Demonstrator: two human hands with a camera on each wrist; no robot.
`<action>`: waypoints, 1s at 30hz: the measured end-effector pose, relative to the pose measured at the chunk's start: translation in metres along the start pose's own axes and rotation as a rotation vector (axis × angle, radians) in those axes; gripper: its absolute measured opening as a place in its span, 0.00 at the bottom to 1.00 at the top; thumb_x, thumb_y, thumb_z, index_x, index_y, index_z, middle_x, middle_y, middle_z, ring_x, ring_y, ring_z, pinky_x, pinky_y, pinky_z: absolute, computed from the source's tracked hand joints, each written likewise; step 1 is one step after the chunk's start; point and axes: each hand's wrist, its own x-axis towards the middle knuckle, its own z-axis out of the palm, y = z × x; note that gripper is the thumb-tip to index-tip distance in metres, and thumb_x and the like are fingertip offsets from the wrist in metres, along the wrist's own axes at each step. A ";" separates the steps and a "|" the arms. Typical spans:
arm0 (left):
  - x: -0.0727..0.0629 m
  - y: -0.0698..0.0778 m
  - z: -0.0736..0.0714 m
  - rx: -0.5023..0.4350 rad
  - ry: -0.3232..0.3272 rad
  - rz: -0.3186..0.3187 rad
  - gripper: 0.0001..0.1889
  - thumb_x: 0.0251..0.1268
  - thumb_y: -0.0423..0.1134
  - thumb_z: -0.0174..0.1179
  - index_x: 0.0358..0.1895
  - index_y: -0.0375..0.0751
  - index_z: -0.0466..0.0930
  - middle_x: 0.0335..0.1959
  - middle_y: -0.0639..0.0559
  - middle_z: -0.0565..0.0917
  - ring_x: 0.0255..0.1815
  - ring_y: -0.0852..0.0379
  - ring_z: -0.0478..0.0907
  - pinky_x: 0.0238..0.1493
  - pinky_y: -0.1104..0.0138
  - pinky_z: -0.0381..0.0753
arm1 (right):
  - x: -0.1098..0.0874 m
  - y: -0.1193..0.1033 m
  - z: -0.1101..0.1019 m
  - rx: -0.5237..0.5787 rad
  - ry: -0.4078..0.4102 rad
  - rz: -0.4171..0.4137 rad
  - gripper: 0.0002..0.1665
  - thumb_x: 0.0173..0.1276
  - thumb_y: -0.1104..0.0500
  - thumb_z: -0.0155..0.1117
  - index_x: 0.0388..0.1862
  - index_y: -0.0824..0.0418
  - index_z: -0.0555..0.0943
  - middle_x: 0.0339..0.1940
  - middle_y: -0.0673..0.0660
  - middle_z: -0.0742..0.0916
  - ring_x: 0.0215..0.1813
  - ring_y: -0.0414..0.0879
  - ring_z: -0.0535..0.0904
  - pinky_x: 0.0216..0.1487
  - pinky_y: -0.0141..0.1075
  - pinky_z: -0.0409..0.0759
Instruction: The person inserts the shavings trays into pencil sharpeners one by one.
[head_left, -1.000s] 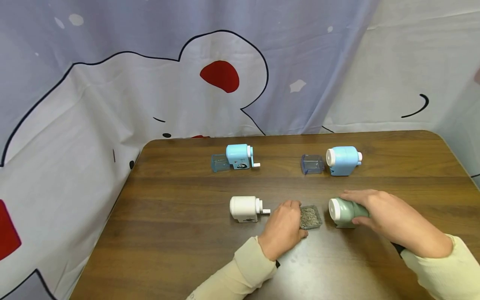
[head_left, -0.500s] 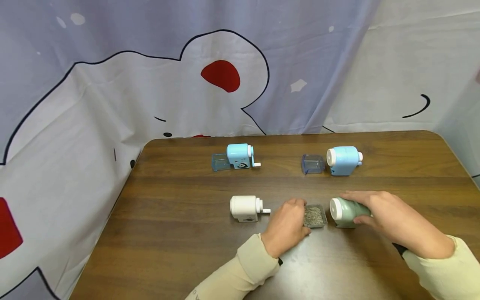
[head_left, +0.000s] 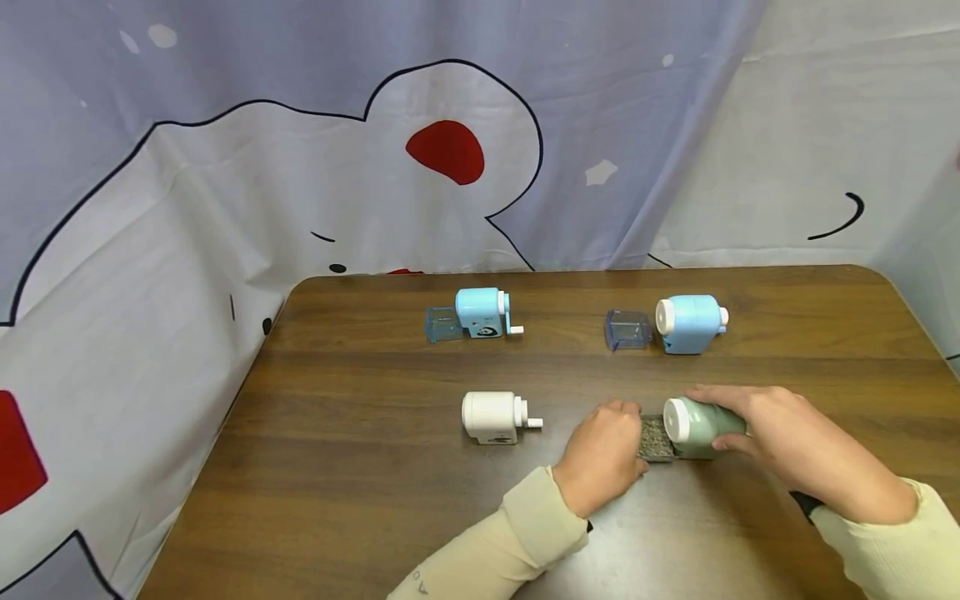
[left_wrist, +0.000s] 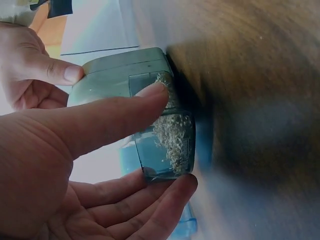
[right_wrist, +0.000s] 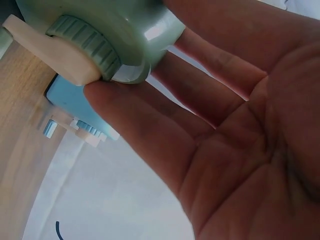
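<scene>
The left hand [head_left: 602, 450] pinches the clear drawer [left_wrist: 151, 156] of shavings [left_wrist: 176, 140], which touches the green pencil sharpener [head_left: 712, 429]. The right hand [head_left: 798, 442] grips the sharpener, nearer the table's [head_left: 337, 467] right edge than its left.

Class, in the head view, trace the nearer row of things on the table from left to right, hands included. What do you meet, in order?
White pencil sharpener → left hand → shavings drawer → green pencil sharpener → right hand.

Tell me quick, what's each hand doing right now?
Left hand: holding the translucent shavings drawer between thumb and fingers.
Right hand: holding the green pencil sharpener.
</scene>
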 end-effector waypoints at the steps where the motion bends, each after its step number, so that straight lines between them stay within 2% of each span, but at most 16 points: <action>1: 0.001 0.000 0.001 0.008 0.005 0.003 0.31 0.47 0.45 0.81 0.55 0.37 0.81 0.44 0.52 0.85 0.44 0.59 0.83 0.46 0.72 0.81 | -0.001 0.000 0.000 -0.002 0.007 -0.004 0.35 0.48 0.63 0.82 0.58 0.64 0.83 0.51 0.61 0.88 0.48 0.57 0.85 0.44 0.53 0.82; 17: 0.010 0.004 0.007 0.006 0.023 0.013 0.32 0.46 0.47 0.81 0.54 0.37 0.82 0.45 0.52 0.85 0.44 0.60 0.82 0.46 0.72 0.81 | -0.002 0.003 -0.001 -0.010 -0.008 0.007 0.36 0.48 0.62 0.82 0.60 0.63 0.82 0.52 0.61 0.88 0.46 0.55 0.86 0.43 0.52 0.82; 30: 0.014 0.010 0.010 0.030 0.037 0.023 0.28 0.45 0.50 0.82 0.48 0.41 0.82 0.39 0.56 0.83 0.41 0.62 0.82 0.41 0.73 0.81 | -0.001 0.004 0.000 -0.003 -0.005 -0.006 0.36 0.49 0.62 0.81 0.60 0.64 0.82 0.53 0.61 0.87 0.48 0.57 0.85 0.44 0.52 0.82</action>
